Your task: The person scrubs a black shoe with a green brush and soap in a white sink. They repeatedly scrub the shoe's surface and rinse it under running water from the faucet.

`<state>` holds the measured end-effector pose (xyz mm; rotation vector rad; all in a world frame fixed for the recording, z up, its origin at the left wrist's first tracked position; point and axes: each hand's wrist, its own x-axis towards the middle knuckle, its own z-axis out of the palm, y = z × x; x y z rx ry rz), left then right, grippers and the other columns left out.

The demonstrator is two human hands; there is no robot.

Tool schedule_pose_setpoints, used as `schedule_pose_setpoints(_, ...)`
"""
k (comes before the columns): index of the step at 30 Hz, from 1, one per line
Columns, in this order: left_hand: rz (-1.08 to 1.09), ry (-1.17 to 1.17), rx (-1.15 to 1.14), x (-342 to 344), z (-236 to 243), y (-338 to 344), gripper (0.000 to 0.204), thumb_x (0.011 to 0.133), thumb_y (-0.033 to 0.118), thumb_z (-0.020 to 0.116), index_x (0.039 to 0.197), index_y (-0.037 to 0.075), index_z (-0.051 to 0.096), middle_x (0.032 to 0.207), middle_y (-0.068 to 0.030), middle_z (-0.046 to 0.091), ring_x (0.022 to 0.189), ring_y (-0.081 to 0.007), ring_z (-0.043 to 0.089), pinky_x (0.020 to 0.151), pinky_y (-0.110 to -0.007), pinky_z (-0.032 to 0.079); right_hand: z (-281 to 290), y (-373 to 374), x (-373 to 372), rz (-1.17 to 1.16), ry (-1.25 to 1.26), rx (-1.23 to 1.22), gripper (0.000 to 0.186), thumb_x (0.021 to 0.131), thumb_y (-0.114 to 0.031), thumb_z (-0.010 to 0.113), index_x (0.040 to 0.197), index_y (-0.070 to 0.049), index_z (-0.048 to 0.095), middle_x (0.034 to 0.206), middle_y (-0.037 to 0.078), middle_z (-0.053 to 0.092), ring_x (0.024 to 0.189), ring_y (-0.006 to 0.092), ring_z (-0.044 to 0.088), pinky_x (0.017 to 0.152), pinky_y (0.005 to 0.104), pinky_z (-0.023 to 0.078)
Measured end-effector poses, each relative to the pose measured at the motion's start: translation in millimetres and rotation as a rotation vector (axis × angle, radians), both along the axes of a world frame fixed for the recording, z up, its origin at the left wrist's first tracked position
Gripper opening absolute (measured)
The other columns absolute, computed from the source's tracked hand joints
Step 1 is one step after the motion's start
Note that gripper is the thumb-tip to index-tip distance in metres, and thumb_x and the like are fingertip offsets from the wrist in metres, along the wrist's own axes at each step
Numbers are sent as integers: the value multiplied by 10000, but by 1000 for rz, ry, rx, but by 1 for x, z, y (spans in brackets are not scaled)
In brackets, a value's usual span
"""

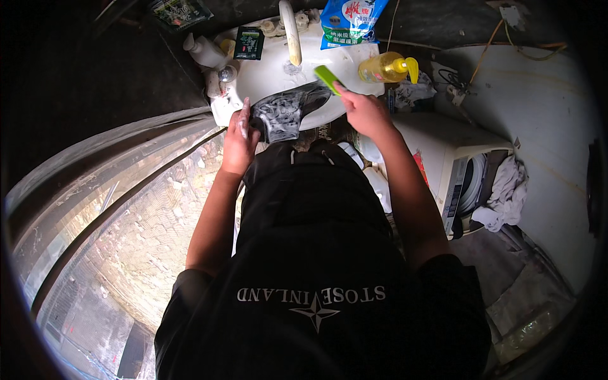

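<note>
Sink: one white basin [266, 76] in the upper middle of the frame, with one pale tap [291, 31] arching over it.
Shoe: one dark shoe [288, 111] lies across the near rim of the basin, just above the frame's centre, streaked with white suds.
Left hand: the left hand [239, 136] sits at the left end of the shoe, fingers wrapped around its edge and gripping it; foam shows on the fingers.
Right hand: the right hand [364, 111] is to the right of the shoe, fingers closed around the handle of a brush.
Brush: one green brush [328, 77] sticks up and left from the right hand, its head just above the toe end of the shoe; whether it touches the shoe cannot be told.
Bottles: one yellow pump bottle [383, 68] lies on the basin's right rim; one white bottle [201, 52] stands at the upper left rim.
Packets: one blue and white bag [349, 22] at the top centre; one small dark packet [249, 43] left of the tap.
Washer: one white washing machine [443, 152] at the right, with one pale cloth [506, 190] draped beside it.
</note>
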<state>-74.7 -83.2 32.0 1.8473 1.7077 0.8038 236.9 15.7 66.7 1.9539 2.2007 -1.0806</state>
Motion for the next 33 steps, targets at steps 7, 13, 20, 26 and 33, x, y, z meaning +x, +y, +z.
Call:
schedule_pose_setpoints(7,68,-77,-81,2,-1,1,768,811,-32,614,1547,65,416,1154,-180,591,990,-328,615,931,-363,508,15,-8,-9,43,-25,-56,452,1037,-281,544,1462,-433,516,872,212,687,763,359,697,722,435,543)
schedule_pose_setpoints(13,228,-392,-177,-10,-20,-8,676,846,-28,548,1515,12,459,1286,-149,618,1131,-240,601,1044,-318,435,-10,-4,22,-93,111,38,468,1039,-263,551,1473,-432,503,785,192,660,655,305,661,682,385,525)
schedule_pose_setpoints(20,399,-792,-348,-23,-26,-9,547,947,16,437,1490,-44,465,1433,-153,569,1306,-223,539,1132,-333,379,-2,-13,13,-116,213,136,459,1021,-239,572,1461,-366,541,825,194,680,704,362,677,656,425,528)
schedule_pose_setpoints(26,525,-1423,-508,-11,-16,-3,448,998,58,445,1429,-47,509,1341,-166,621,1210,-262,619,1078,-402,484,4,-23,10,-106,367,319,482,1034,-159,579,1486,-322,534,672,159,598,532,189,572,572,329,476)
schedule_pose_setpoints(33,501,-1582,-686,-8,-33,-9,414,978,56,444,1357,-78,541,1298,-183,645,1176,-303,643,1071,-429,499,8,-51,1,132,318,395,536,965,-80,629,1477,-225,560,682,141,605,566,262,621,564,381,499)
